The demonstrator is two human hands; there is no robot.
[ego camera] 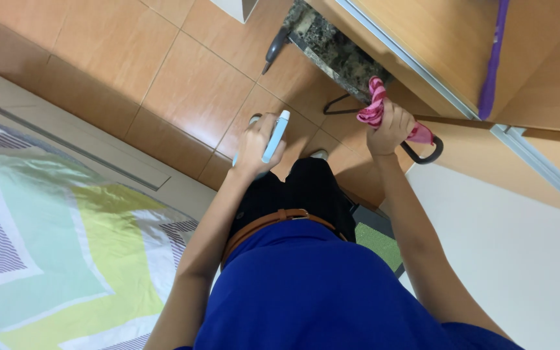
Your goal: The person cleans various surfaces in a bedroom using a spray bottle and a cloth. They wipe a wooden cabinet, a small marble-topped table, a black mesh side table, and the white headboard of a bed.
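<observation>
My left hand (254, 146) grips a slim light-blue bottle-like object (276, 136), held over the tiled floor in front of my legs. My right hand (389, 126) is closed around a crumpled pink cloth (374, 107), with a pink piece and a black curved handle (426, 152) showing just below the fist. The right hand is close to the dark speckled stone edge (332, 48) beneath a wooden panel. Below the hands I see my blue top, brown belt and black trousers.
A bed with a patterned green, yellow and grey cover (53, 240) lies at the left. Wooden furniture with a metal strip (422, 45) and a purple band (494, 58) stands at the upper right. A white wall (513, 253) fills the right. A green mat (377, 243) lies by my leg.
</observation>
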